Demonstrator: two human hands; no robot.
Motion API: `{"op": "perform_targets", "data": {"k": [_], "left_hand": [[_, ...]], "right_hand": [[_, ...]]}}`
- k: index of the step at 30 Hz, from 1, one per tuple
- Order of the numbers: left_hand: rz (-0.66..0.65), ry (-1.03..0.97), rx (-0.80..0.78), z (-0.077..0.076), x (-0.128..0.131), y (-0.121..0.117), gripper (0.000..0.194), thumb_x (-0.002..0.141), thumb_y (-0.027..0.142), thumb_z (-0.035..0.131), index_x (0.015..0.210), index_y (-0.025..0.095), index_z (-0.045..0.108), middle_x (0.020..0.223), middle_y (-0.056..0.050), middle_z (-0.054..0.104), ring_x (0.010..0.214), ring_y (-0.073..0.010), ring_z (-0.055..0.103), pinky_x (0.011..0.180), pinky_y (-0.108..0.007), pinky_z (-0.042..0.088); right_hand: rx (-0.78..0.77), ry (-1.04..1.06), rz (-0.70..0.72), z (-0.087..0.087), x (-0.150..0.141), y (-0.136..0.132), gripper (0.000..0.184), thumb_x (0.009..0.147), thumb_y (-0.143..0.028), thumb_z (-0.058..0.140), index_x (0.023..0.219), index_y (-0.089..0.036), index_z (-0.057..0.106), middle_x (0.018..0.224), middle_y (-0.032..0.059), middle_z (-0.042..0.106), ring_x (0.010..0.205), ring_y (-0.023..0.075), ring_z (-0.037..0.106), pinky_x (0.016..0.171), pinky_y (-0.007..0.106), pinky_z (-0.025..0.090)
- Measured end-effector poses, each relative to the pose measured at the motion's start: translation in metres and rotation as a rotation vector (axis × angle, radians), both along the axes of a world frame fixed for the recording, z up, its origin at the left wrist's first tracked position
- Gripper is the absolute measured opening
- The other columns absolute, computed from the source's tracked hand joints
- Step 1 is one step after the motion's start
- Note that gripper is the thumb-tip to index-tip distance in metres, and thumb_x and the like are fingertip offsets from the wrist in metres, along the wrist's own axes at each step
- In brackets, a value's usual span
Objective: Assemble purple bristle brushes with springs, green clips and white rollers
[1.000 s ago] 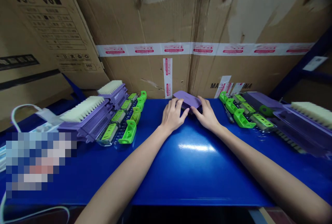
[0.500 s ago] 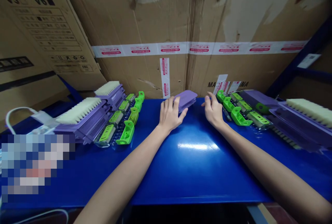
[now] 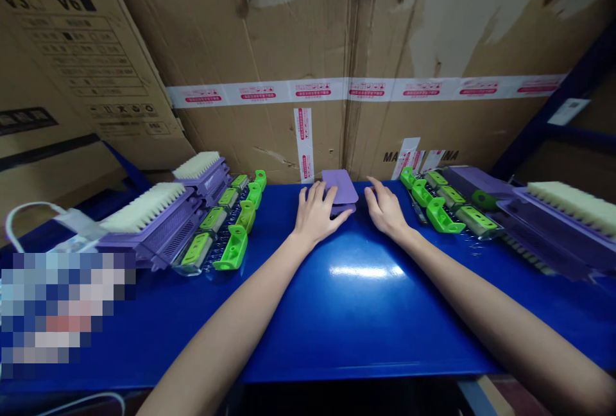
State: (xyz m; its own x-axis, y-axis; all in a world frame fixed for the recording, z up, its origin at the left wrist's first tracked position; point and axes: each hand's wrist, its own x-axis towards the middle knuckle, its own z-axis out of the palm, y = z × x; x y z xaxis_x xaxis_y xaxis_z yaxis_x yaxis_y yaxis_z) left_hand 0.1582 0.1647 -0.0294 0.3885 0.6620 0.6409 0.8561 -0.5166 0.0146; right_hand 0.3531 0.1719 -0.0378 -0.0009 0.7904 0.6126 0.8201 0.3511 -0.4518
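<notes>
My left hand (image 3: pixel 314 214) is closed on a flat purple plastic piece (image 3: pixel 341 186) at the back middle of the blue surface. Its fingers lie over the left side and its thumb runs along the near edge. A lower purple layer shows under the top plate; what it is, I cannot tell. Just right of the piece, my right hand (image 3: pixel 384 209) is open, palm turned inward, touching nothing but perhaps the surface. The nearest things to it on the right are bright green plastic brackets (image 3: pixel 440 217).
On the left stand purple brushes with cream bristles (image 3: pixel 144 207), green-topped clear parts (image 3: pixel 197 249) and green brackets (image 3: pixel 233 249). More purple brush parts (image 3: pixel 568 230) lie on the right. A cardboard wall (image 3: pixel 250 133) closes off the back of the blue shelf (image 3: pixel 366 332).
The purple piece has turned, its right end swinging toward me, within my left hand. My right hand has moved slightly left, nearer to it, and lowered its fingers.
</notes>
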Motion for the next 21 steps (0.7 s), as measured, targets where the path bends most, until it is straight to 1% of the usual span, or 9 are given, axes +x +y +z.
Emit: {"op": "perform_targets", "data": {"k": [5,8,10,14,16,18,21], "left_hand": [[-0.006,-0.064,0.006,0.0003,0.0009,-0.0006,0.072,0.078,0.069,0.051,0.120,0.011,0.058,0.130,-0.021,0.056,0.121,-0.0337,0.050,0.104,-0.050,0.031],[-0.002,-0.124,0.007,0.0016,0.0011,-0.0011,0.067,0.077,0.069,0.053,0.112,0.012,0.061,0.124,-0.020,0.060,0.117,-0.0329,0.053,0.103,-0.049,0.032],[-0.016,-0.146,0.017,0.0022,0.0008,-0.0012,0.058,0.080,0.061,0.054,0.110,0.012,0.062,0.123,-0.019,0.061,0.118,-0.0318,0.053,0.103,-0.048,0.033],[-0.062,-0.139,0.033,0.0033,-0.0015,-0.0010,0.032,0.084,0.030,0.051,0.110,0.015,0.064,0.125,-0.013,0.061,0.121,-0.0277,0.050,0.105,-0.047,0.030],[-0.041,-0.135,0.029,0.0039,-0.0033,-0.0008,0.031,0.083,0.019,0.047,0.108,0.018,0.066,0.125,-0.011,0.061,0.122,-0.0264,0.049,0.107,-0.049,0.028],[0.018,-0.140,0.036,0.0043,-0.0049,-0.0007,0.034,0.083,0.014,0.045,0.108,0.020,0.067,0.126,-0.011,0.060,0.122,-0.0272,0.049,0.106,-0.050,0.028],[0.063,-0.143,0.039,0.0049,-0.0055,-0.0015,0.034,0.085,0.017,0.045,0.111,0.020,0.067,0.128,-0.013,0.058,0.119,-0.0292,0.049,0.103,-0.051,0.030]], "right_hand": [[0.037,-0.033,0.065,-0.0014,-0.0055,-0.0025,0.053,0.096,-0.046,0.026,0.132,-0.014,0.047,0.108,0.0153,0.064,0.104,0.0303,0.057,0.091,0.049,0.045],[0.059,-0.055,0.071,-0.0015,-0.0065,-0.0035,0.054,0.096,-0.047,0.025,0.133,-0.015,0.046,0.114,0.0164,0.061,0.108,0.0302,0.054,0.093,0.050,0.044],[0.076,-0.060,0.073,-0.0013,-0.0062,-0.0035,0.054,0.096,-0.048,0.026,0.134,-0.014,0.045,0.121,0.0171,0.058,0.112,0.0306,0.052,0.096,0.050,0.043],[0.127,-0.051,0.103,-0.0008,-0.0053,-0.0029,0.055,0.096,-0.048,0.027,0.134,-0.012,0.045,0.131,0.0169,0.053,0.121,0.0297,0.047,0.103,0.049,0.038],[0.132,-0.044,0.109,-0.0008,-0.0050,-0.0026,0.056,0.096,-0.048,0.028,0.134,-0.012,0.044,0.133,0.0171,0.052,0.123,0.0294,0.046,0.105,0.049,0.036],[0.117,-0.037,0.116,-0.0006,-0.0049,-0.0027,0.057,0.095,-0.050,0.027,0.135,-0.012,0.044,0.134,0.0176,0.052,0.125,0.0296,0.046,0.105,0.050,0.036],[0.090,-0.004,0.153,0.0017,-0.0052,-0.0049,0.058,0.095,-0.052,0.026,0.135,-0.015,0.045,0.127,0.0162,0.058,0.118,0.0291,0.053,0.100,0.050,0.041]]}}
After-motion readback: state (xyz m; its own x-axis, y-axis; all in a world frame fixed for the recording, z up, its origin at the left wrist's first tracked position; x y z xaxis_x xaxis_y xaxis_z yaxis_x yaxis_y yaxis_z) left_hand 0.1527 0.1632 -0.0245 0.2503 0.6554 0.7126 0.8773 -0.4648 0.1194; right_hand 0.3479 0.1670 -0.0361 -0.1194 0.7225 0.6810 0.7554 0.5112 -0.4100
